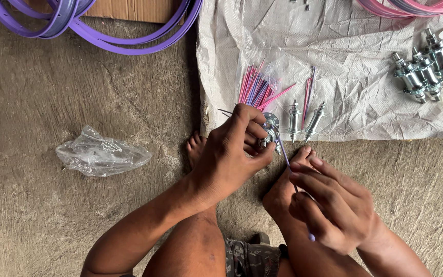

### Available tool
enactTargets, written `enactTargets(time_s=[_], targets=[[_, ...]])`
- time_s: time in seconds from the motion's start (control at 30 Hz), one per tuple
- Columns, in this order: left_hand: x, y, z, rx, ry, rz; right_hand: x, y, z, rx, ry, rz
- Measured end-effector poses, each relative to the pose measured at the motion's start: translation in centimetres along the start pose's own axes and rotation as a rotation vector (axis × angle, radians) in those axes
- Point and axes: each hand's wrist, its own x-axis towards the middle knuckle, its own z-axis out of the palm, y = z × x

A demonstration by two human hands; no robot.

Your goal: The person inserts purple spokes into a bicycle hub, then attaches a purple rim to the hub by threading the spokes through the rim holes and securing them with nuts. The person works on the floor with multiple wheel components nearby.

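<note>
My left hand [232,154] grips a shiny metal wheel hub [270,131] just in front of a white sack sheet [344,77]. My right hand [329,200] pinches a thin purple spoke [286,156] whose far end meets the hub's flange. A bundle of pink and purple spokes [256,90] in clear plastic lies on the sheet right behind the hub. Two more small hubs [303,120] lie beside it, with a few loose spokes [308,95] between them.
Several larger hubs [425,72] lie at the sheet's right end. Purple rims [93,25] rest on cardboard at top left, pink rims [411,6] at top right. A crumpled clear plastic bag [101,154] lies on the concrete floor to the left. My bare foot [196,149] and knees are below.
</note>
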Motion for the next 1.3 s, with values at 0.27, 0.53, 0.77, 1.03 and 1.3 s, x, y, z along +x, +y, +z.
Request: enactTargets(time_s=[0.27, 0.53, 0.77, 1.03, 1.3], targets=[[-0.1, -0.4, 0.6, -0.084, -0.007, -0.007, 0.6, 0.7, 1.6, -0.361, -0.265, 0.096], [0.2, -0.5, -0.2, -0.142, -0.038, -0.093, -1.7, 1.7, 1.9, -0.252, -0.179, 0.302], [0.4, 0.0, -0.2, -0.163, -0.043, -0.089, -2.7, 3.0, 4.8, -0.277, -0.003, 0.143], [2.8, 0.7, -0.9, -0.151, -0.143, -0.132, -2.6, 6.5, 6.0, 0.391, -0.148, 0.564], [4.8, 1.1, -1.2, -0.228, -0.244, -0.147, -4.3, 5.2, 7.1, 0.332, 0.055, 0.738]])
